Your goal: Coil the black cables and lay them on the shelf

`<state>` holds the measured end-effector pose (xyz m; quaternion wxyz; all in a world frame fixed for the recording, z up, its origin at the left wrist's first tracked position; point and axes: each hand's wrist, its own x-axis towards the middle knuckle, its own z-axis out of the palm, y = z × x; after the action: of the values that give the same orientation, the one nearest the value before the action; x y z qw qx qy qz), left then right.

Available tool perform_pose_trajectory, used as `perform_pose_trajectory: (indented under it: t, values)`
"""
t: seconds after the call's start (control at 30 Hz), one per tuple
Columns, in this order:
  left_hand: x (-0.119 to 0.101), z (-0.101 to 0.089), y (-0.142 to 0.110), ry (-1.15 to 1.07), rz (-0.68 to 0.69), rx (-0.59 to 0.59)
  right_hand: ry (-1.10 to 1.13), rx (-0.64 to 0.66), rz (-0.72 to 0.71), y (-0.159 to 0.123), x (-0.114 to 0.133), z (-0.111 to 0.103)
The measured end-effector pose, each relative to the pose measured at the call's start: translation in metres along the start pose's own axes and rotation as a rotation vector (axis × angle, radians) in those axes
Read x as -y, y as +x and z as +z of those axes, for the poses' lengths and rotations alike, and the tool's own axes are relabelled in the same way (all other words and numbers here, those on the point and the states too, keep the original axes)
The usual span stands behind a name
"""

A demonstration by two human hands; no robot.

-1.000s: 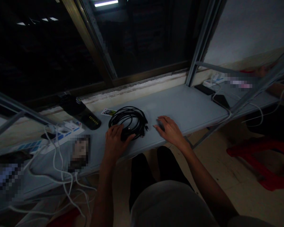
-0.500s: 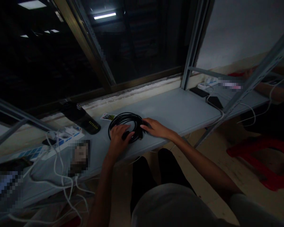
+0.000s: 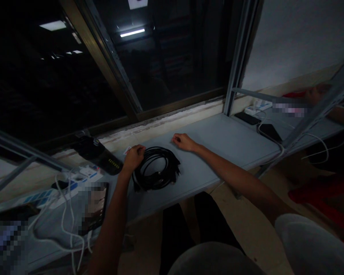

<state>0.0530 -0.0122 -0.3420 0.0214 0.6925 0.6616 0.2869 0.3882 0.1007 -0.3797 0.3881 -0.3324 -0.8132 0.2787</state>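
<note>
A coil of black cables (image 3: 167, 162) lies on the grey shelf, its dark plug ends bunched on the right and near sides. My left hand (image 3: 134, 156) is closed at the coil's far left edge, partly covering a small printed card (image 3: 127, 150). Whether its fingers grip anything is hidden. Beyond the coil on the right, my right hand (image 3: 185, 141) hovers low over the shelf or rests on it, apart from the cables. Its fingers are curled into a pinch, and anything between them is too small to make out.
Left of the coil are a dark bottle (image 3: 103, 156), a power strip (image 3: 86, 176), a phone (image 3: 96, 208) and white charging cables (image 3: 71, 217). A metal post (image 3: 232, 76) divides the shelf. Beyond it lie dark phones (image 3: 248, 118) and another person's hand (image 3: 315, 93). A red stool (image 3: 318, 194) stands below.
Both hands have left the cable coil and moved farther back, my left toward the card and my right beyond the coil. The coil now lies untouched in its middle. The view has shifted slightly.
</note>
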Motion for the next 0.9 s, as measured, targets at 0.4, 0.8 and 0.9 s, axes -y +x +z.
perform_pose_trajectory:
  t: [0.4,0.8,0.9]
  values:
    - [-0.015,0.001,-0.026,0.004,0.081,-0.154,0.018,-0.126,-0.062,0.002,-0.025,-0.017]
    - [-0.029,-0.003,-0.029,-0.09,0.104,-0.207,-0.008,-0.171,-0.056,-0.005,-0.027,-0.022]
    - [-0.028,-0.005,-0.029,-0.084,0.11,-0.228,-0.015,-0.19,-0.045,-0.006,-0.027,-0.02]
